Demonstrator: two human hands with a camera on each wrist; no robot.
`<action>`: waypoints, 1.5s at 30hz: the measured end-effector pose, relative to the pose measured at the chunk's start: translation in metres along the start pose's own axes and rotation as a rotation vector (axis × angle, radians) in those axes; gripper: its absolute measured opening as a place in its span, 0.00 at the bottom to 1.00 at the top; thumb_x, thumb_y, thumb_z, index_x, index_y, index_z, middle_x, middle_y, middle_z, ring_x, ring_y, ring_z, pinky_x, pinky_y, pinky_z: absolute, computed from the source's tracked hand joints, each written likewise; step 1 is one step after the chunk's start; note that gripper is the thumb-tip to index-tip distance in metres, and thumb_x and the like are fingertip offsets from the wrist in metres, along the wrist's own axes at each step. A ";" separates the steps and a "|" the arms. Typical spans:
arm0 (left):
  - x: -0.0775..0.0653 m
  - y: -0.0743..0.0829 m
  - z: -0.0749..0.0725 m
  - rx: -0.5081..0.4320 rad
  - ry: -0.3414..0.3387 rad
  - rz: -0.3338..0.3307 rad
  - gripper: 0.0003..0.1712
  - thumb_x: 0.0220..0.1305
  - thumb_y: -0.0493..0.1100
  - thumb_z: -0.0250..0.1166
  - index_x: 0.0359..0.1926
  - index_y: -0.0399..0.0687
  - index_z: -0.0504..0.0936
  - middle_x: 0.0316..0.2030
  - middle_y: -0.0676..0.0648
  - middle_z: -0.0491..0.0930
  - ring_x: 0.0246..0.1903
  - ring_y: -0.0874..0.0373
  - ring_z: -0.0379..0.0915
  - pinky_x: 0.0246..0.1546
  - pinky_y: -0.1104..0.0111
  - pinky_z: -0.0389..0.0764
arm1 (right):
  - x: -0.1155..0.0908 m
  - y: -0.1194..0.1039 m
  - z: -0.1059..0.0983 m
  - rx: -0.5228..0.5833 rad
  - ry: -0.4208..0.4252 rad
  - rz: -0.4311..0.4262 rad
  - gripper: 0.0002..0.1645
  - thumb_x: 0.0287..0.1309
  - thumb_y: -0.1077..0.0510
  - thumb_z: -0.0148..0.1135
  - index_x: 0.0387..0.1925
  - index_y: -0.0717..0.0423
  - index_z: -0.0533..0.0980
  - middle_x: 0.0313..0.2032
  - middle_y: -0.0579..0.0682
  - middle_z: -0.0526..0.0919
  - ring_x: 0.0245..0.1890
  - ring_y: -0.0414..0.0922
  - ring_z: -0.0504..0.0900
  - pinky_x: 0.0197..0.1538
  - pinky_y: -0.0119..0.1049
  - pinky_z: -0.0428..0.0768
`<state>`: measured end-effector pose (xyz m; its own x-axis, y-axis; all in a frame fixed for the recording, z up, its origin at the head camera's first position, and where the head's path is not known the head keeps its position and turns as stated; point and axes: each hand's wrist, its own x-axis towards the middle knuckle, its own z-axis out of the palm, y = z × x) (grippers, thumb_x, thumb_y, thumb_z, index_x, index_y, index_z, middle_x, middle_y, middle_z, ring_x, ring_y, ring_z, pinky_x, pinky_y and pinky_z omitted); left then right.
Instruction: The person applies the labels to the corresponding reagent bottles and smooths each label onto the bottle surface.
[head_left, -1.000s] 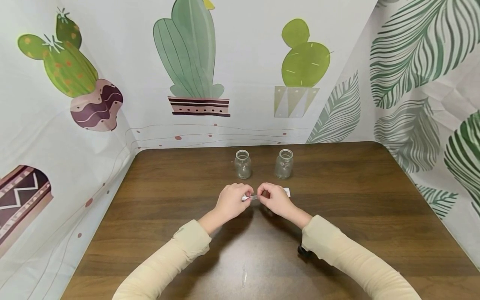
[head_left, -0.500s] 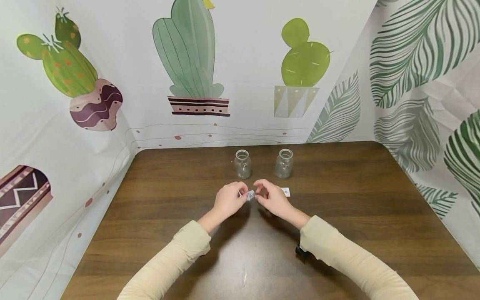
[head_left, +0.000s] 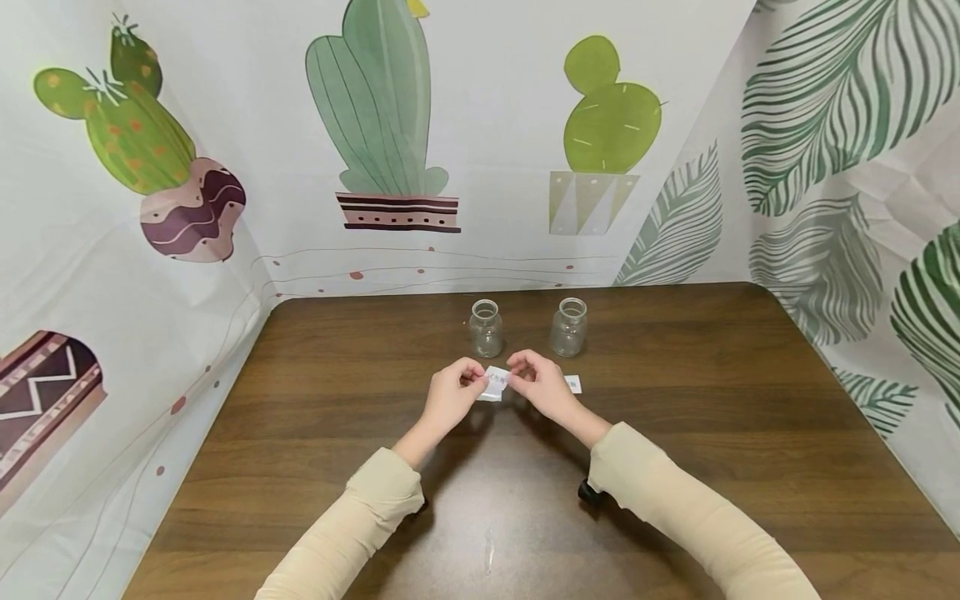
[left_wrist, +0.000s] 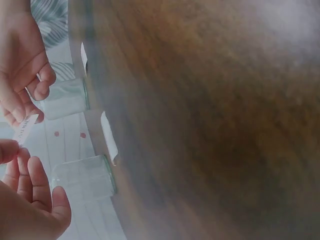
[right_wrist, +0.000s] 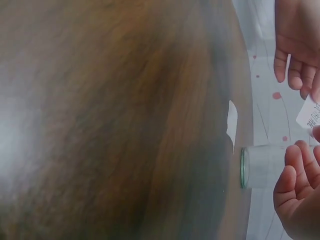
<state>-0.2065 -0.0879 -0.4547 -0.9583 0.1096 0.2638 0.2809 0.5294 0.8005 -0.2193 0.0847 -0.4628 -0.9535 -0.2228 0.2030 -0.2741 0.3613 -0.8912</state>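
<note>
A small white label [head_left: 497, 379] with dark printed characters is held up between the two hands above the table. My left hand [head_left: 448, 393] pinches its left edge between thumb and fingertips. At the opposite edge, my right hand [head_left: 546, 387] pinches it too; the label's end shows near those fingertips in the left wrist view [left_wrist: 31, 122]. Under the label, a white slip of paper [head_left: 491, 397] lies on the table. Another printed white slip [head_left: 573, 383] lies beside the right hand, partly hidden by it. Behind the hands stand two lidless clear glass jars, the left jar [head_left: 487, 332] and the right jar [head_left: 568, 329].
The brown wooden table [head_left: 300, 433] reaches back to a white cloth backdrop [head_left: 502, 167] printed with cacti and leaves. A dark device [head_left: 591, 492] shows under the right sleeve.
The label has risen and turned its printed face towards the head camera. My right fingers, apart from it half a second ago, now pinch its right edge. The jars have not moved.
</note>
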 end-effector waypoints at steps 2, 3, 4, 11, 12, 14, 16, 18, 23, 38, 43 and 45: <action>0.000 -0.002 0.001 -0.021 0.018 -0.021 0.02 0.49 0.35 0.62 0.26 0.42 0.76 0.23 0.47 0.78 0.25 0.62 0.71 0.28 0.76 0.71 | 0.002 0.000 0.002 0.041 -0.013 0.029 0.09 0.47 0.67 0.60 0.33 0.66 0.73 0.25 0.58 0.78 0.17 0.36 0.70 0.22 0.28 0.72; 0.000 -0.002 0.001 -0.025 0.026 -0.035 0.02 0.49 0.36 0.62 0.26 0.42 0.76 0.23 0.47 0.78 0.25 0.63 0.71 0.28 0.76 0.71 | 0.003 0.000 0.003 0.057 -0.016 0.040 0.08 0.47 0.67 0.60 0.32 0.66 0.73 0.24 0.58 0.78 0.16 0.37 0.70 0.22 0.29 0.73; 0.000 -0.003 0.001 -0.029 0.032 -0.046 0.02 0.49 0.36 0.62 0.26 0.42 0.76 0.23 0.47 0.78 0.24 0.63 0.71 0.28 0.76 0.71 | 0.004 0.000 0.004 0.068 -0.016 0.052 0.07 0.47 0.67 0.60 0.31 0.66 0.73 0.23 0.58 0.78 0.16 0.37 0.71 0.21 0.29 0.73; 0.003 -0.007 0.002 0.049 0.041 -0.077 0.04 0.48 0.39 0.63 0.24 0.44 0.76 0.21 0.48 0.79 0.23 0.63 0.72 0.27 0.74 0.71 | 0.012 -0.001 0.008 -0.029 0.016 0.037 0.03 0.47 0.66 0.59 0.25 0.61 0.72 0.18 0.51 0.75 0.13 0.36 0.70 0.21 0.29 0.72; 0.004 -0.008 0.003 0.072 0.044 -0.073 0.04 0.48 0.39 0.63 0.23 0.45 0.76 0.21 0.48 0.79 0.22 0.63 0.72 0.26 0.74 0.71 | 0.013 -0.001 0.008 -0.059 0.019 0.029 0.03 0.47 0.65 0.59 0.24 0.60 0.73 0.18 0.50 0.75 0.14 0.36 0.70 0.21 0.28 0.72; 0.009 -0.010 0.003 0.128 0.048 -0.075 0.05 0.48 0.41 0.64 0.22 0.46 0.77 0.20 0.49 0.79 0.21 0.62 0.71 0.25 0.72 0.70 | 0.017 0.001 0.009 -0.128 0.028 0.006 0.03 0.46 0.64 0.60 0.23 0.57 0.73 0.18 0.49 0.76 0.16 0.36 0.70 0.23 0.28 0.71; 0.014 -0.013 0.004 0.179 0.051 -0.086 0.05 0.48 0.42 0.64 0.22 0.47 0.77 0.19 0.51 0.79 0.20 0.62 0.71 0.24 0.71 0.69 | 0.021 0.001 0.009 -0.188 0.037 -0.013 0.03 0.46 0.64 0.60 0.23 0.56 0.73 0.19 0.48 0.76 0.17 0.36 0.70 0.25 0.28 0.70; 0.019 -0.015 0.006 0.223 0.048 -0.111 0.05 0.49 0.44 0.63 0.23 0.49 0.78 0.20 0.52 0.80 0.20 0.61 0.72 0.23 0.70 0.68 | 0.026 0.002 0.010 -0.231 0.053 -0.023 0.03 0.45 0.63 0.61 0.22 0.55 0.73 0.19 0.48 0.77 0.19 0.37 0.71 0.27 0.28 0.68; 0.033 -0.017 0.009 0.308 0.038 -0.174 0.06 0.50 0.47 0.62 0.25 0.52 0.78 0.20 0.54 0.79 0.21 0.59 0.72 0.21 0.69 0.67 | 0.037 0.006 0.012 -0.267 0.081 -0.013 0.03 0.46 0.63 0.60 0.23 0.55 0.74 0.20 0.48 0.78 0.22 0.40 0.73 0.28 0.31 0.68; 0.050 -0.031 0.019 0.394 0.040 -0.275 0.06 0.52 0.50 0.62 0.27 0.54 0.79 0.24 0.54 0.80 0.26 0.54 0.76 0.21 0.65 0.69 | 0.053 0.018 0.020 -0.373 0.080 0.036 0.02 0.47 0.59 0.59 0.23 0.53 0.75 0.22 0.47 0.79 0.24 0.42 0.75 0.29 0.34 0.69; 0.052 -0.031 0.019 0.414 0.042 -0.280 0.06 0.52 0.50 0.62 0.27 0.55 0.79 0.25 0.54 0.81 0.28 0.52 0.77 0.22 0.64 0.70 | 0.056 0.020 0.019 -0.387 0.071 0.046 0.02 0.47 0.59 0.59 0.24 0.52 0.75 0.23 0.46 0.79 0.24 0.42 0.75 0.30 0.35 0.70; 0.052 -0.030 0.019 0.422 0.043 -0.277 0.06 0.52 0.50 0.62 0.27 0.55 0.79 0.25 0.54 0.81 0.28 0.52 0.77 0.22 0.63 0.70 | 0.057 0.022 0.019 -0.391 0.072 0.046 0.02 0.47 0.59 0.59 0.24 0.52 0.75 0.22 0.46 0.79 0.24 0.43 0.75 0.30 0.35 0.70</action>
<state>-0.2660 -0.0827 -0.4753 -0.9884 -0.1131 0.1012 -0.0377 0.8287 0.5584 -0.2768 0.0626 -0.4783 -0.9685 -0.1395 0.2062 -0.2444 0.6900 -0.6813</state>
